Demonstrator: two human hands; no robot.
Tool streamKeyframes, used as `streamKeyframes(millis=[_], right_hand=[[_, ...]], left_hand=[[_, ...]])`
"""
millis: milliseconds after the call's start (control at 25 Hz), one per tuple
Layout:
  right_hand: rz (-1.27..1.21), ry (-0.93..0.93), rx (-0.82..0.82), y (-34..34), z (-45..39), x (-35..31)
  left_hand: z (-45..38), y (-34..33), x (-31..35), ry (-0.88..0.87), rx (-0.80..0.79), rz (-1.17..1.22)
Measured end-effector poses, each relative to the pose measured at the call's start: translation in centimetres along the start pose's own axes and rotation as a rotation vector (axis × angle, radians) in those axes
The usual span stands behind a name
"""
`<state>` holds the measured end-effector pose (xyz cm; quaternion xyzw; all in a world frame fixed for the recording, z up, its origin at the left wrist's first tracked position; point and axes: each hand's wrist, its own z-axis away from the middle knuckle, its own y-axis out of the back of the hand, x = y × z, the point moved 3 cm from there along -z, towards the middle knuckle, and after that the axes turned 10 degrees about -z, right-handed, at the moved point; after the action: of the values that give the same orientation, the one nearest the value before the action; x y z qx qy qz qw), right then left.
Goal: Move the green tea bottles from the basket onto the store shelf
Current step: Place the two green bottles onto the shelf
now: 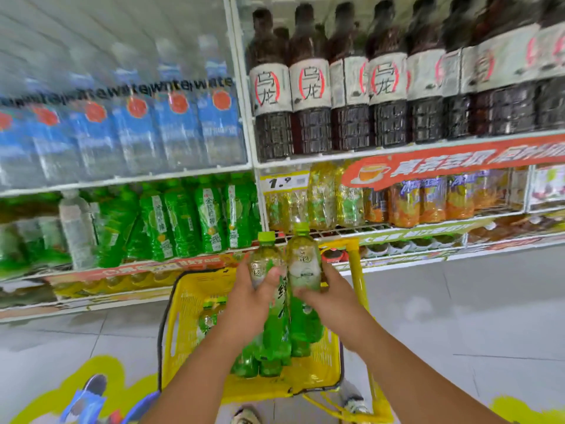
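store shelf (397, 148): "water" bottles (180, 123), "乌龙" bottles (312, 87), tag "1.9" (279, 182). yellow basket (189, 301): green tea bottles (211, 316). left hand (250, 301) and right hand (330, 296) each grip one bottle.

"乌龙" on dark bottles' labels (269, 88), "1.9" on shelf price tag (284, 182), "water" on clear bottles (214, 84)

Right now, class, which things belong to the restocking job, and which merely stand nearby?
Job: left hand and right hand, each gripping a green tea bottle; yellow basket; wire shelf.

Nearby: water bottles, dark oolong bottles.
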<state>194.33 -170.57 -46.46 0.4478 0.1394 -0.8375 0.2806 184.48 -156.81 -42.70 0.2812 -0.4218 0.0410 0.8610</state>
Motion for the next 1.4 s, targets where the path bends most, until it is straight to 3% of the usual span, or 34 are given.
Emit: streamKeyframes(millis=[360, 640, 1160, 1400], right_hand=[[0.002, 0.159, -0.04, 3.4, 11.2, -16.6], [-0.009, 0.342, -0.046, 5.3, 19.2, -27.7], [-0.041, 0.624, -0.003, 5.6, 27.3, -40.7], [-0.097, 0.683, 0.04, 3.0, 28.7, -43.7]], left_hand=[[9.7, 9.8, 14.3, -0.135, 0.147, -0.042], [16.1, 15.3, 23.1, -0.169, 0.118, -0.035], [22.5, 23.3, 34.4, -0.526, 0.225, 0.084], [23.5, 27.5, 35.3, -0.595, 0.27, 0.176]])
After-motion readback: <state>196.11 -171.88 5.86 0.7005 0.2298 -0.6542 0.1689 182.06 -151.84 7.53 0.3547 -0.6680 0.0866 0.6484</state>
